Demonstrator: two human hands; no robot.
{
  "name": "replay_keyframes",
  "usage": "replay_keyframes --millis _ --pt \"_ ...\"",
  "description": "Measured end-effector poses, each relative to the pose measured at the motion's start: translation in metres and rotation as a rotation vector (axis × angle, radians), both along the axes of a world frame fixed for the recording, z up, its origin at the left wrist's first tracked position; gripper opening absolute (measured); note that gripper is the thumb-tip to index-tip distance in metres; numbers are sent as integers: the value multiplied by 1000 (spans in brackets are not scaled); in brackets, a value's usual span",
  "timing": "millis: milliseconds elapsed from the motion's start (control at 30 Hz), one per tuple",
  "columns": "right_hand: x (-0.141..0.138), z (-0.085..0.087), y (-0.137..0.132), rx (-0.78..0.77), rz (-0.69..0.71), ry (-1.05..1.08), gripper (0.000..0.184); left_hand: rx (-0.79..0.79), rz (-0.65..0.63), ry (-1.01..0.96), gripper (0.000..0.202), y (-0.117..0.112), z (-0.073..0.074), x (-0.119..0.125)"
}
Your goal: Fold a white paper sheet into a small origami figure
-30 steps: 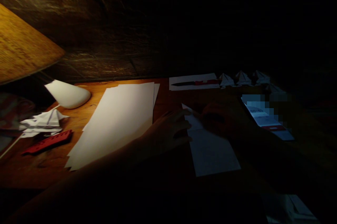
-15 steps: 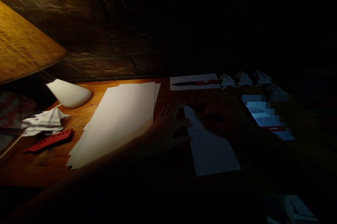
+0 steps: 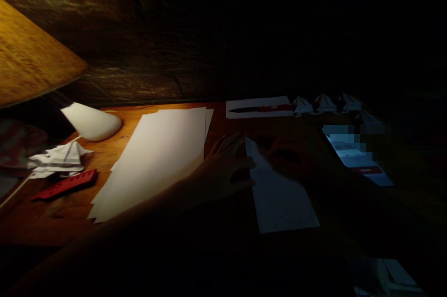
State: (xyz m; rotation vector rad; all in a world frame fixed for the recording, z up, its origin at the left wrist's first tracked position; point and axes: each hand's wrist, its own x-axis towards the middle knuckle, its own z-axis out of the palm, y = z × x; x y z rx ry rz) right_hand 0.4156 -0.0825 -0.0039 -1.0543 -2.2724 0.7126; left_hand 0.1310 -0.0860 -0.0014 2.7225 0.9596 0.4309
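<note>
On the wooden table [image 3: 52, 220], the big stack of white paper [image 3: 157, 162] is your landmark. Just right of it lies a long white paper strip [image 3: 282, 197] with a pointed end. Your left hand [image 3: 226, 169] sits between them, fingers curved, with the tips at the strip's edge, not pinching it. Your right hand [image 3: 293, 155] is dark, just past the strip's pointed end, so I cannot tell if it holds anything. Keep your hands slow and steady so the paper stays straight.
</note>
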Motion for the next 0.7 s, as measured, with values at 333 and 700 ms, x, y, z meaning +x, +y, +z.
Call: replay_keyframes --millis 333,700 --pt "0 -2 0 54 25 -16 21 6 -26 12 38 3 2 0" --pt "-8 -15 -5 265 49 -237 47 21 6 -2 38 -2 1 0"
